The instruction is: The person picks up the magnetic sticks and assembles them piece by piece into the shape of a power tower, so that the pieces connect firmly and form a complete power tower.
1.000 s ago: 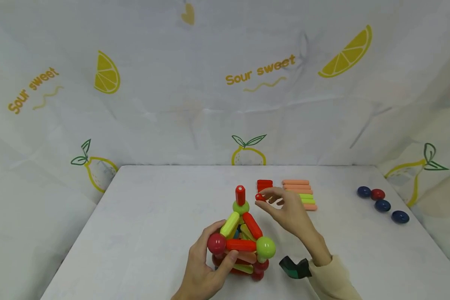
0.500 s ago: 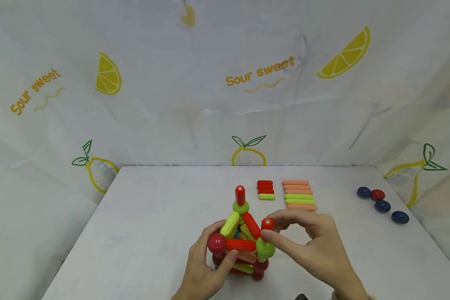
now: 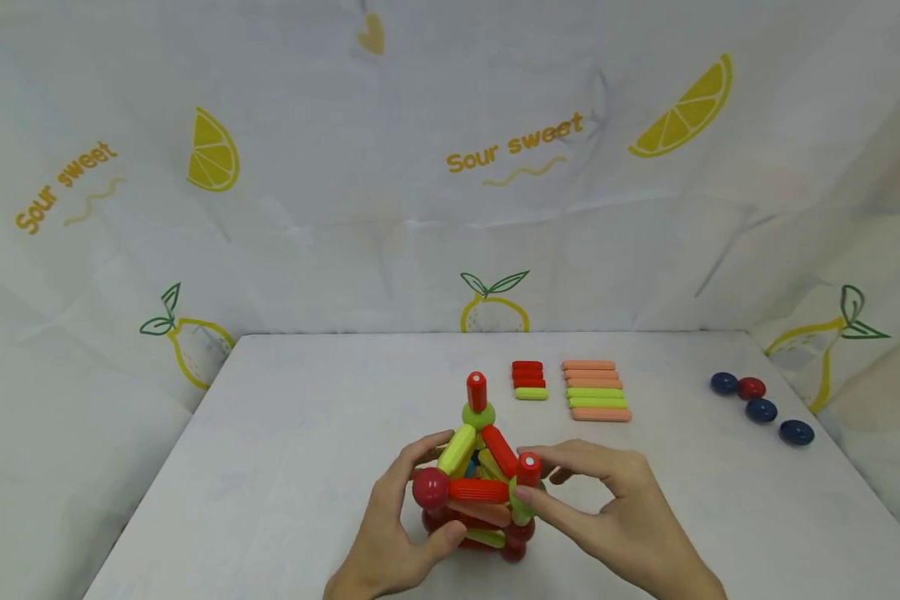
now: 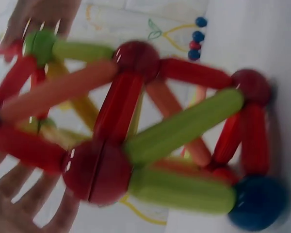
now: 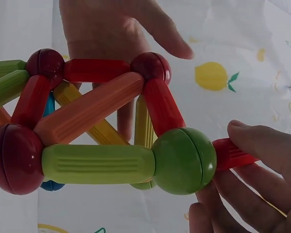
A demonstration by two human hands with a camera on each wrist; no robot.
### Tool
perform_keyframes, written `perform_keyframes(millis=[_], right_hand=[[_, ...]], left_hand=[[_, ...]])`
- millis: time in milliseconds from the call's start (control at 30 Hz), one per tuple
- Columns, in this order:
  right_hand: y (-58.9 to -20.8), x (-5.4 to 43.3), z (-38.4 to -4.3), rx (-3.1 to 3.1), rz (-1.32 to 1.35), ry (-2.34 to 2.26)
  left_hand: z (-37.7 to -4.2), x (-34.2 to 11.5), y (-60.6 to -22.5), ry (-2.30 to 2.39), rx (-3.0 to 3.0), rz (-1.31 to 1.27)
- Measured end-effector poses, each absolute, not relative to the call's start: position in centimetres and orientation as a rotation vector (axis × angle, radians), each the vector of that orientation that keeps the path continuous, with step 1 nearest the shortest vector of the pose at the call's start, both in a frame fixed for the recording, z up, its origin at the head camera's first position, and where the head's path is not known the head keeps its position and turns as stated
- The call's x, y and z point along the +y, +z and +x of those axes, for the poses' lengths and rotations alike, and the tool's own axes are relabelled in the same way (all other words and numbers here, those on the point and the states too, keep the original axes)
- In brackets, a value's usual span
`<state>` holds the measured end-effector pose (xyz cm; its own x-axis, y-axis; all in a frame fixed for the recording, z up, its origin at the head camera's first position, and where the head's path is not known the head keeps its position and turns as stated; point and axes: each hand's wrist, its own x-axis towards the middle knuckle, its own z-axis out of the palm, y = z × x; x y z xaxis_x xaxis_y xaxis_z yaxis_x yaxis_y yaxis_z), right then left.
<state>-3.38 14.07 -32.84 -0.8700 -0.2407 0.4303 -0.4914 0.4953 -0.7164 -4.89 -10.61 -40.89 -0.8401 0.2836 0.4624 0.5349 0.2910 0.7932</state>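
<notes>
A frame of magnetic sticks and balls (image 3: 480,491) stands on the table in front of me. My right hand (image 3: 622,512) pinches a short red stick (image 5: 233,154) between thumb and fingers. That stick's lower end meets the green ball (image 5: 184,162) at the frame's upper right corner. My left hand (image 3: 390,533) is beside the frame's left, fingers extended behind it and thumb held off the sticks. Another red stick (image 3: 477,392) rises upright from the rear green ball (image 3: 478,415). A dark red ball (image 3: 431,488) forms the left corner.
Short red sticks (image 3: 527,375) and a yellow-green one (image 3: 531,394) lie in a row behind the frame. Longer peach sticks (image 3: 588,366) and yellow-green sticks (image 3: 596,393) lie to their right. Blue balls (image 3: 761,411) and a red ball (image 3: 752,387) rest at the far right.
My right hand has brought the red stick from near the rear row down to the right green ball, where it now stands upright. My left thumb has moved off the frame.
</notes>
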Motion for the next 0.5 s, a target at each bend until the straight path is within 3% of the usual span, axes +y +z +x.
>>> perform_keyframes(millis=[267, 500], right_hand=[[-33.7, 14.2, -3.2, -2.49, 0.596, 1.393], [-34.2, 14.5, -3.2, -2.554, 0.631, 1.422]], left_hand=[[-10.1, -13.3, -40.0, -2.046, -2.259, -1.325], [-13.5, -13.5, -38.6, -2.05, -2.271, -1.806]])
